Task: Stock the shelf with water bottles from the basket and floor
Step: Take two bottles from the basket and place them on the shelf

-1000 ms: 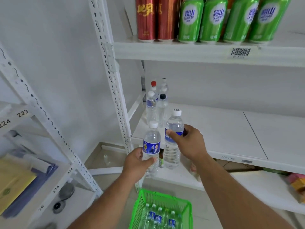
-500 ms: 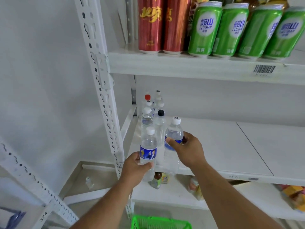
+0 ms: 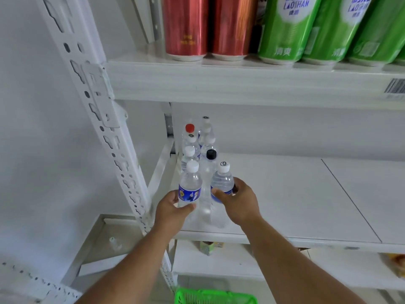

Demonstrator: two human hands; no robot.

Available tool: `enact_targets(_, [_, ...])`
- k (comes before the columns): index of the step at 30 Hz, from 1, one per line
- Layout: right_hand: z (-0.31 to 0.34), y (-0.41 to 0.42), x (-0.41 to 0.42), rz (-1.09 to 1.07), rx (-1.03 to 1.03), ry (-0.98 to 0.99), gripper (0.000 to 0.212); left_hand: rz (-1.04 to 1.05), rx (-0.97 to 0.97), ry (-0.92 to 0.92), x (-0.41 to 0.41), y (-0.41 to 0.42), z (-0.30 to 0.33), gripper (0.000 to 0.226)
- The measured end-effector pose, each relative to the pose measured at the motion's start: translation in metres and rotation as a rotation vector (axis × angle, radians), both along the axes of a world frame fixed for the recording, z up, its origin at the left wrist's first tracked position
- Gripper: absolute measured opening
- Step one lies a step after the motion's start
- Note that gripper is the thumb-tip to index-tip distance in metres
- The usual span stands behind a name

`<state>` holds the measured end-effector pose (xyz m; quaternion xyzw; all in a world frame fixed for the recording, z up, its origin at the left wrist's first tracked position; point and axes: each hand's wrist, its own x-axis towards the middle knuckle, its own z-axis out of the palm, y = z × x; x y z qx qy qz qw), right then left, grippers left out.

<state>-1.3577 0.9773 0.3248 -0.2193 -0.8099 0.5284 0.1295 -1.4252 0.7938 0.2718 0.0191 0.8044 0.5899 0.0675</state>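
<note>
My left hand (image 3: 172, 210) grips a clear water bottle with a blue label and white cap (image 3: 189, 187). My right hand (image 3: 237, 202) grips a second clear bottle with a white cap (image 3: 221, 183). Both bottles stand side by side over the front left of the white middle shelf (image 3: 285, 194), and I cannot tell if their bases touch it. Behind them several water bottles (image 3: 198, 143) stand in two rows toward the back left corner, one with a red cap, one with a black cap. The green basket (image 3: 214, 297) shows only its rim at the bottom edge.
Red cans (image 3: 208, 27) and green cans (image 3: 306, 29) stand on the upper shelf (image 3: 241, 84). A white perforated upright (image 3: 103, 128) rises just left of the bottles. The lower shelf holds a small box (image 3: 208, 246). A small bottle (image 3: 115, 243) lies on the floor at left.
Both hands have carried their bottles up and forward onto the front left of the middle shelf. The view has moved closer, and the basket has dropped to the bottom edge.
</note>
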Motion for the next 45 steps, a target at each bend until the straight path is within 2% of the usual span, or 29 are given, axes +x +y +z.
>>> enact_targets(7, [-0.010, -0.010, -0.017, 0.000, -0.004, -0.001, 0.029, 0.007, -0.007, -0.008, -0.020, 0.000, -0.012, 0.036])
enact_targets(16, [-0.013, -0.018, -0.027, -0.006, -0.023, 0.013, 0.030, -0.032, -0.005, -0.014, -0.028, 0.004, -0.014, 0.044])
enact_targets(23, [-0.015, -0.023, -0.021, -0.032, -0.043, -0.011, 0.044, -0.065, -0.079, -0.003, -0.030, 0.003, -0.019, 0.058])
enact_targets(45, [-0.020, -0.024, -0.023, 0.000, -0.076, -0.029, 0.047, -0.124, -0.128, -0.044, -0.029, -0.003, -0.029, 0.055])
